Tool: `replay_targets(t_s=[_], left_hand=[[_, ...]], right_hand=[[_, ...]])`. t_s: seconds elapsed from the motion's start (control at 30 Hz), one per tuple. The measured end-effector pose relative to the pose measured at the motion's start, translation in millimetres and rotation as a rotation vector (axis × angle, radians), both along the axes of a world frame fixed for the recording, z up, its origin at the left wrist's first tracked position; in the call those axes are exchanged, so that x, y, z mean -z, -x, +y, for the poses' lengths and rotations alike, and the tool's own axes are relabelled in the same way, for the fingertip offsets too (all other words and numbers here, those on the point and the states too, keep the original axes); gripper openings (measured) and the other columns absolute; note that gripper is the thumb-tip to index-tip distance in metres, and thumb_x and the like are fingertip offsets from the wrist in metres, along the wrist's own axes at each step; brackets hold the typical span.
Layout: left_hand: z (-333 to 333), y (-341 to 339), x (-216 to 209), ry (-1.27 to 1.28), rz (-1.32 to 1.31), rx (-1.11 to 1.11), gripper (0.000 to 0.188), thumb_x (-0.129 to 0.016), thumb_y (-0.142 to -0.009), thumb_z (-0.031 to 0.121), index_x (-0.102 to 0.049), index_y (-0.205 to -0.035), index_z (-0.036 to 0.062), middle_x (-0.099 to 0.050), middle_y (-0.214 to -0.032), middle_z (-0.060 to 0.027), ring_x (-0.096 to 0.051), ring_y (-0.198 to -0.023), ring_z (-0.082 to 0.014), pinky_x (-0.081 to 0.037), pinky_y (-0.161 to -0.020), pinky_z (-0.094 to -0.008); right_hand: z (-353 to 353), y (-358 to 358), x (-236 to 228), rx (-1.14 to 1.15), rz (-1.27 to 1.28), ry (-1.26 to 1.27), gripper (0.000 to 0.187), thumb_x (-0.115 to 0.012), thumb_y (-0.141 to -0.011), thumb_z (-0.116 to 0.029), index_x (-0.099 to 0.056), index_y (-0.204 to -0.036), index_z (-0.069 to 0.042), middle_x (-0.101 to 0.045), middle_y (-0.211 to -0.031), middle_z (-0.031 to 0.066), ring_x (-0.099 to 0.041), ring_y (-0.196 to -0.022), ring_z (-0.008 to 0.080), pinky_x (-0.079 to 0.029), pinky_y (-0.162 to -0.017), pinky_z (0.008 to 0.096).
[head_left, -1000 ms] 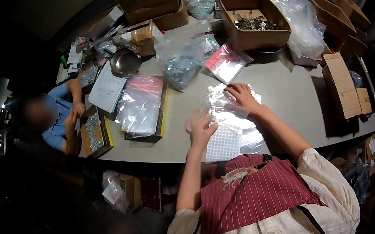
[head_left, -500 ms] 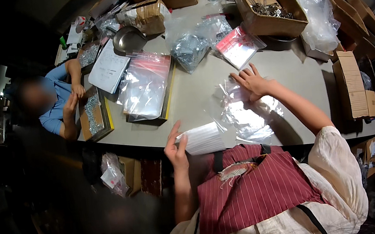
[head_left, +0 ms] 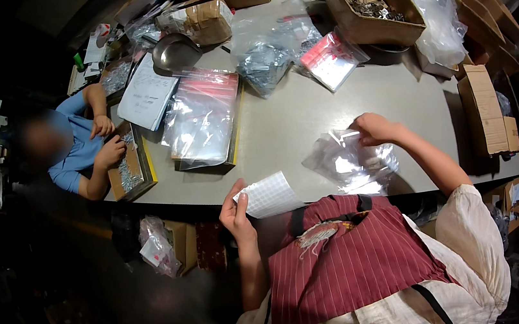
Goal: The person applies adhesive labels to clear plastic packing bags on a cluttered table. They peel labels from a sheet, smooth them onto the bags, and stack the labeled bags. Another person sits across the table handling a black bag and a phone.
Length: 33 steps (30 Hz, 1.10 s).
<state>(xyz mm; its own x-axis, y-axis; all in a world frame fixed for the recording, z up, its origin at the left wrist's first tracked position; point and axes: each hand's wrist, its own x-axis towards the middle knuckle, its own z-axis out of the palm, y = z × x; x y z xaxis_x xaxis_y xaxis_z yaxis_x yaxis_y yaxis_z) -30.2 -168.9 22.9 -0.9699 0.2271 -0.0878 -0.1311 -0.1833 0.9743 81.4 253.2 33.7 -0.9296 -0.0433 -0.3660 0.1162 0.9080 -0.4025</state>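
Between the thumb and fingers of my left hand is a white sheet with a fine grid, like a sheet of small labels. It is held at the table's near edge, close to the apron. My right hand has its fingers closed on the upper edge of a clear plastic bag. The bag film is crumpled and shiny, and some of it rests on the table below the hand. Whether one bag or a few are gripped cannot be made out.
Left of centre, a tray holds a stack of clear zip bags. Beyond are a bag of metal parts, red-and-white packets and a cardboard box of metal pieces. A co-worker's hands work over a tray of small parts.
My right hand has gone from lying spread on the plastic to closing on it, slightly nearer me. The sheet in my left hand has turned, showing its grid. The co-worker's hands have moved apart.
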Motion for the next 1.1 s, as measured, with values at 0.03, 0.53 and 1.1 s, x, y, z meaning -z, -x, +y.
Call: replay_targets(t_s=[0.03, 0.53, 1.1], left_hand=[[-2, 2, -1, -0.006, -0.013, -0.003, 0.025, -0.064, -0.095, 0.004, -0.068, -0.114, -0.0114, -0.070, -0.121, -0.0202, -0.065, -0.111, -0.0227, -0.047, -0.102, -0.0339], [-51, 18, -21, -0.046, -0.009, -0.169, 0.020, -0.064, -0.095, 0.005, -0.067, -0.111, -0.0071, -0.071, -0.108, -0.0110, -0.064, -0.098, -0.0167, -0.046, -0.092, -0.0294], [-93, 52, -6, -0.125, -0.078, -0.304, 0.039, -0.061, -0.097, 0.005, -0.059, -0.133, -0.0109, -0.066, -0.125, -0.0167, -0.064, -0.101, -0.0174, -0.050, -0.091, -0.0301]], right_hand=[[-3, 6, -17, -0.016, 0.067, 0.062, 0.026, -0.068, -0.068, -0.011, -0.070, -0.091, 0.001, -0.070, -0.077, 0.0212, -0.070, -0.072, 0.0348, -0.055, -0.071, 0.0448], [-125, 304, -134, 0.044, 0.248, 1.119, 0.027, -0.072, -0.069, 0.000, -0.067, -0.095, 0.003, -0.069, -0.083, 0.0066, -0.067, -0.076, 0.0147, -0.054, -0.072, 0.0293], [-237, 311, -32, -0.246, 0.168, -0.318, 0.128, -0.091, -0.067, -0.052, -0.011, -0.165, -0.032, 0.004, -0.171, 0.0175, -0.011, -0.152, 0.0533, -0.030, -0.106, 0.0806]])
